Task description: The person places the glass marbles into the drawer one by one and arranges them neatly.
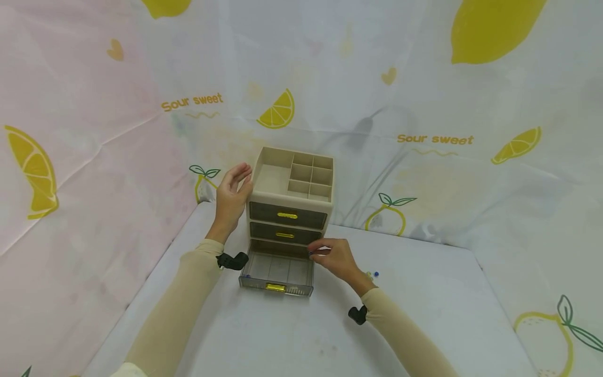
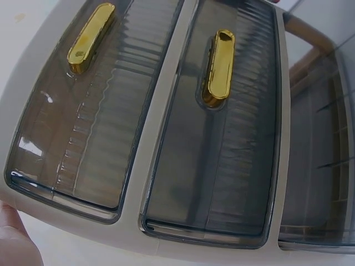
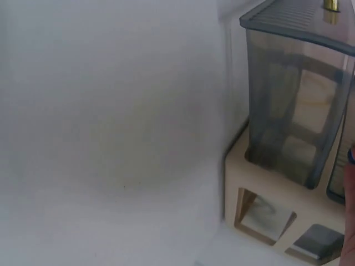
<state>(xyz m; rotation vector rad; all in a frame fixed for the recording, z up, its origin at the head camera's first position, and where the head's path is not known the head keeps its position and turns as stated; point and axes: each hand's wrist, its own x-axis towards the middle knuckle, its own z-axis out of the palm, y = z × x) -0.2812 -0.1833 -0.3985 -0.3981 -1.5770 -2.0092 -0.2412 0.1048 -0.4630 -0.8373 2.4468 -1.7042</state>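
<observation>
A beige storage box (image 1: pixel 289 195) stands on the white table, with an open divided top and smoky clear drawers with gold handles. The bottom drawer (image 1: pixel 278 267) is pulled out, and a small blue piece (image 1: pixel 247 276) lies in its front left corner. My left hand (image 1: pixel 231 196) rests against the box's left side, fingers extended. Near the drawer's right rear edge, my right hand (image 1: pixel 335 257) pinches a small dark blue piece (image 1: pixel 310 253) between thumb and fingertips. A bit of that blue piece (image 3: pixel 351 155) shows at the right wrist view's edge; its exact kind cannot be made out.
On the table to the right, partly behind the right wrist, lie a small blue piece (image 1: pixel 376 274) and a small yellowish piece (image 1: pixel 369 275). A lemon-printed cloth (image 1: pixel 330 78) hangs behind the box. The two upper drawers (image 1: pixel 287 214) are closed.
</observation>
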